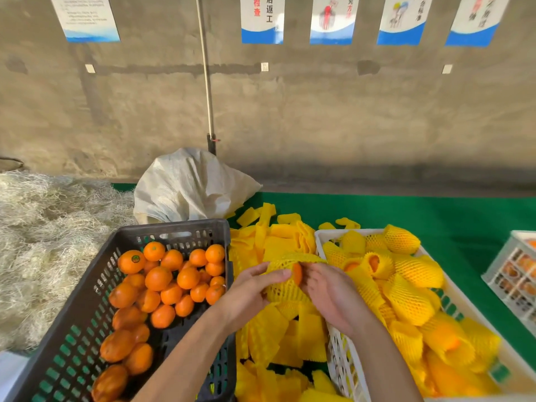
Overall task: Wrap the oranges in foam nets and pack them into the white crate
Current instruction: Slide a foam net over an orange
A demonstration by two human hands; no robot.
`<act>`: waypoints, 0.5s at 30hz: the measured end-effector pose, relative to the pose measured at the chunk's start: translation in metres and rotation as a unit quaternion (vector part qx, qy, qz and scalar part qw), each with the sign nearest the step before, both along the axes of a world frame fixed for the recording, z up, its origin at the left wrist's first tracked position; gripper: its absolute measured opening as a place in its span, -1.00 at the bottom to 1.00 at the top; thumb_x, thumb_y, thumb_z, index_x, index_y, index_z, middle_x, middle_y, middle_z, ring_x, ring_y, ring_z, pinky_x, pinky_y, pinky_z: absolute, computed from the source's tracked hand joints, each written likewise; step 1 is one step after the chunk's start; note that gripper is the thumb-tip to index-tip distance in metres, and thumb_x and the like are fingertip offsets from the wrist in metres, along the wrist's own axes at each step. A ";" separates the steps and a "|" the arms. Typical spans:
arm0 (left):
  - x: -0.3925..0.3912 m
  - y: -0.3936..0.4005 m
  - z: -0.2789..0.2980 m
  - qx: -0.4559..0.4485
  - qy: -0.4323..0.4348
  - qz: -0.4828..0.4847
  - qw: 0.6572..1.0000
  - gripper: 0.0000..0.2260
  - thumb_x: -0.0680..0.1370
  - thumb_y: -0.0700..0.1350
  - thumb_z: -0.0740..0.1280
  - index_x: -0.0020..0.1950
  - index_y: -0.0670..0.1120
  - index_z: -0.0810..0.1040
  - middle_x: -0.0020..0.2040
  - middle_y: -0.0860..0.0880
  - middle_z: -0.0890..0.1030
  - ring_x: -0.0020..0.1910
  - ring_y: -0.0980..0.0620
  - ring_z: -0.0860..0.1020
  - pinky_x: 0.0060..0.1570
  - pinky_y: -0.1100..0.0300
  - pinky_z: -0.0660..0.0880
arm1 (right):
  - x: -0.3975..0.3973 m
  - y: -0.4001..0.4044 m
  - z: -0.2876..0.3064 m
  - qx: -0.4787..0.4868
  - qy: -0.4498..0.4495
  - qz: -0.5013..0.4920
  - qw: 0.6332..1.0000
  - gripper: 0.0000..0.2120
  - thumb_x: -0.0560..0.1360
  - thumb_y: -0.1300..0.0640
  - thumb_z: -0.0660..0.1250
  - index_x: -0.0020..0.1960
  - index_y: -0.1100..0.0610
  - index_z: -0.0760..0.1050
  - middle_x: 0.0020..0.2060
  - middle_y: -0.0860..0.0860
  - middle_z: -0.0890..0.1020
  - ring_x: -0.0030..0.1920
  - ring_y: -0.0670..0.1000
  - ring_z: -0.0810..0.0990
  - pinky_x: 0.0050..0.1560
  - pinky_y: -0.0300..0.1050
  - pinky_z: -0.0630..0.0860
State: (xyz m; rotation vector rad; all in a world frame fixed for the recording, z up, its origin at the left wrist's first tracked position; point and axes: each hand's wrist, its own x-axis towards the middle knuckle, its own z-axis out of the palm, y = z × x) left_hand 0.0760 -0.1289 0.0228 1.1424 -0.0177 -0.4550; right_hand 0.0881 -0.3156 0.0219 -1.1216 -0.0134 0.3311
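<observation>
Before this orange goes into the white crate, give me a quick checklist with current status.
1. Both hands on the net: ok. Left hand and right hand grip the foam net.
2. Orange fully covered: not ok, bare skin shows between the hands.
3. Room in the white crate: cannot tell; wrapped oranges are heaped high.
4. Spare nets within reach: ok.
5. Unwrapped oranges left in the black crate: ok, many remain.

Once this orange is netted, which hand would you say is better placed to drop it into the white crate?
Probably the right hand: it holds the netted orange beside the white crate, while the left hand is nearer the black crate.
</observation>
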 end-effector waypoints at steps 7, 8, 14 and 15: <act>0.011 -0.036 0.006 -0.082 0.090 0.053 0.991 -0.50 0.55 0.09 0.47 0.42 -0.11 0.57 0.32 -0.18 0.65 0.25 -0.08 0.65 0.09 0.12 0.62 | -0.015 -0.009 0.007 -0.225 -0.261 -0.272 0.899 -0.87 0.58 -0.09 0.38 0.03 -0.14 0.71 -0.09 -0.12 0.75 -0.02 -0.06 0.72 -0.01 -0.14 0.66; 0.012 -0.039 0.009 -0.075 0.091 0.057 0.991 -0.47 0.53 0.14 0.48 0.41 -0.08 0.57 0.30 -0.15 0.66 0.27 -0.08 0.64 0.13 0.09 0.61 | -0.015 -0.012 0.007 -0.229 -0.289 -0.318 0.874 -0.87 0.56 -0.14 0.40 0.01 -0.17 0.70 -0.10 -0.15 0.74 -0.03 -0.07 0.72 -0.03 -0.19 0.65; 0.032 -0.055 0.016 0.037 0.048 0.092 0.994 0.13 0.27 0.26 0.58 0.69 -0.01 0.07 0.57 -0.01 0.35 0.49 -0.08 0.36 0.45 -0.14 0.36 | 0.023 -0.032 0.012 -0.491 -0.381 -0.047 0.782 -0.13 0.45 -0.17 0.50 0.56 -0.37 0.03 0.56 -0.39 0.04 0.56 -0.27 0.04 0.41 -0.26 0.18; 0.036 -0.061 0.018 0.059 0.039 0.091 0.993 0.21 0.22 0.28 0.59 0.69 -0.01 0.00 0.59 -0.02 0.31 0.51 -0.10 0.34 0.44 -0.15 0.39 | 0.033 -0.036 0.010 -0.496 -0.374 -0.001 0.784 -0.12 0.45 -0.13 0.51 0.55 -0.42 0.02 0.56 -0.40 0.02 0.57 -0.26 0.04 0.43 -0.22 0.20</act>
